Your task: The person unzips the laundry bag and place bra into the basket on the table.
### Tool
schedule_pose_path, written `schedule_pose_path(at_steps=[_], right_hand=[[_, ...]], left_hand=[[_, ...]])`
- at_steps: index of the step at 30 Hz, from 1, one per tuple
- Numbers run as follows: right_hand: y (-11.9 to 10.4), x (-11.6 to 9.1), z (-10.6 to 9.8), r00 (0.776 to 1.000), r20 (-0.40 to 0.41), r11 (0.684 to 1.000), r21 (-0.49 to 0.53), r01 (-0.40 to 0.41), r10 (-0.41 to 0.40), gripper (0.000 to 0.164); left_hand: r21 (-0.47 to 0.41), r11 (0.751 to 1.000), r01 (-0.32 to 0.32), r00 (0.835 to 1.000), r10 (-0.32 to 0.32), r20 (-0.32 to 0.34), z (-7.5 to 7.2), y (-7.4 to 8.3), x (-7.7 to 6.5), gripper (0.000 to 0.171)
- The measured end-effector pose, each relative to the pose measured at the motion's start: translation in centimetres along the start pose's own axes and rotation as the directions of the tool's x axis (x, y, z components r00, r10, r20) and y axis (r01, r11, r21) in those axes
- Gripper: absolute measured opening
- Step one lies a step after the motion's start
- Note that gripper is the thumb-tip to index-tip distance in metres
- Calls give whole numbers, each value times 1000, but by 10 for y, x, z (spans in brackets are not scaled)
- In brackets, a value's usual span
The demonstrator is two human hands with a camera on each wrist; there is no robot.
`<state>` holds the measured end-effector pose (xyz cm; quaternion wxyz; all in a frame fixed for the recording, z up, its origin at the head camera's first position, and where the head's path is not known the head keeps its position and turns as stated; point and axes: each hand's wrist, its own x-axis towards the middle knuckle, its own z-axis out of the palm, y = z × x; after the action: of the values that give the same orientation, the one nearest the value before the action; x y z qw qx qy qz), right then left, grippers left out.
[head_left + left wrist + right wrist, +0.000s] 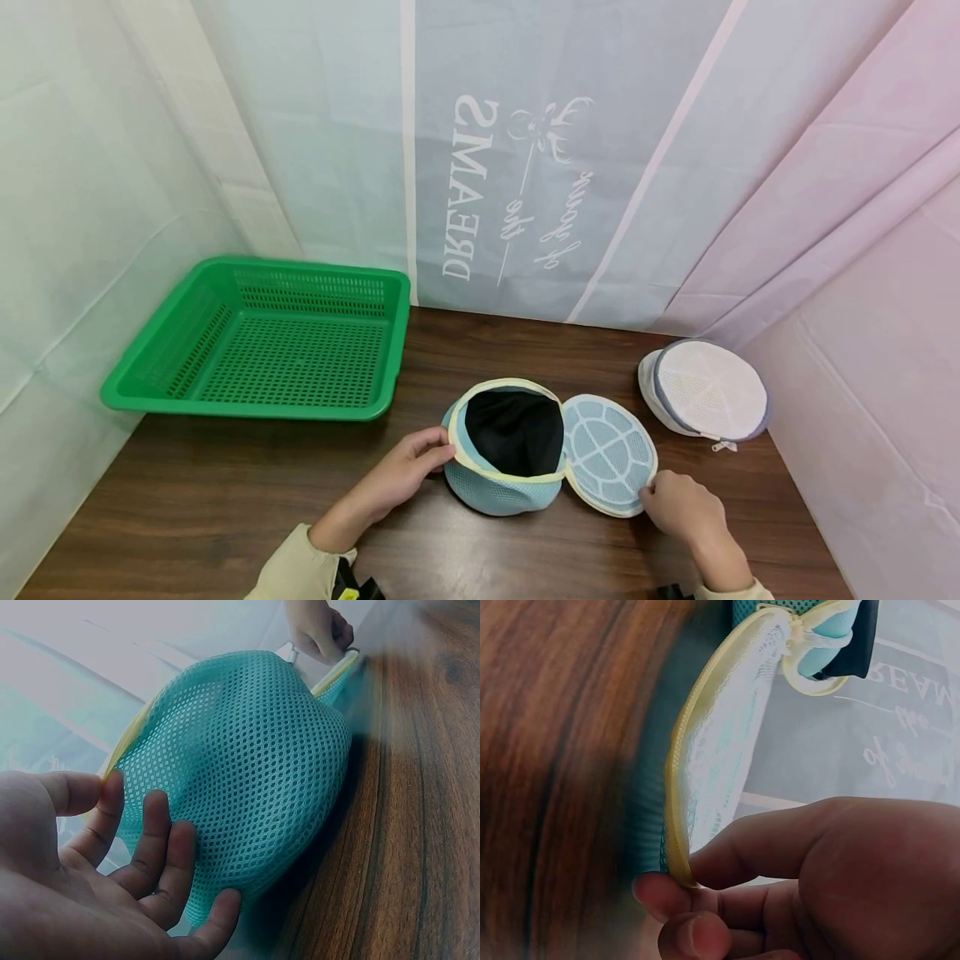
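Note:
A blue mesh laundry bag point(498, 496) with pale yellow trim stands on the table, its round lid point(609, 454) folded out to the right. Black cloth point(517, 429) lies inside it. With thumb and index finger, my left hand point(408, 467) pinches the yellow rim at the bag's left side; its other fingers rest against the mesh point(255, 772) in the left wrist view. My right hand point(684, 504) pinches the lid's outer edge between thumb and fingertips, and the right wrist view shows the lid's yellow border point(676, 772) held there.
A green plastic basket point(393, 375) sits at the back left of the brown wooden table point(465, 558). At the back right is a white mesh bag point(712, 390) with grey trim, its lid on. Printed curtains point(360, 167) hang behind and at both sides.

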<state>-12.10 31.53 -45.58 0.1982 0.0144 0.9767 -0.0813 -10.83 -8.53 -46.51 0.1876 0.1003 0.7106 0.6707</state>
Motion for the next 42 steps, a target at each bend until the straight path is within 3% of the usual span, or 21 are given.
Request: schedule_pose_path(at_steps=[12,23,33,42], right_hand=[[1,-1,-2,999,-5,999,12,-38,38,37],[2,0,-14,999,-35,1000,-1,-21,20,38],[-10,1,-21,982,-189,996,85,30,-14,33],[-31,1,-28,941,-332,984,137,112,-61,27]], left_hand=[[3,1000,6,1000,-6,-3,-1,-1,1,21],[-6,1000,15,1000,-15,-3,0,-2,0,21],[1,1000,26,1000,-26,-17,0,-1,0,20],[1,1000,31,999,-31,-20,0,0,1,21]])
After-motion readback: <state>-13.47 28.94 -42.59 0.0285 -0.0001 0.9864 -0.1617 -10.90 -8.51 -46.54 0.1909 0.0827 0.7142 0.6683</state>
